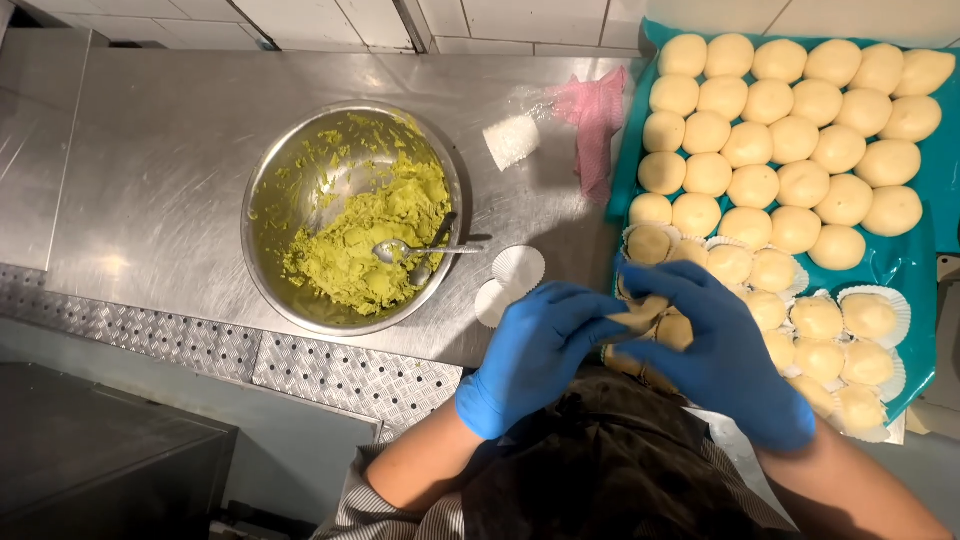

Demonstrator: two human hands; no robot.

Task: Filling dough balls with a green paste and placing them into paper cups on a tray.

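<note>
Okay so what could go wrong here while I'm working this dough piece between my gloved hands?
The dough piece, pinched between your left hand and right hand, is held over the packed teal tray; a slip could dent the dough balls below. The spoon rests on the rim of the steel bowl of green filling, handle pointing toward you, so an elbow might tip it. The loose paper cups near the counter edge could get knocked off.

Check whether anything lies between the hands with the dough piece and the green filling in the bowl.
Little does: the left hand and right hand hold the dough piece; only two white paper cups lie on the counter before the steel bowl of green filling.
</note>
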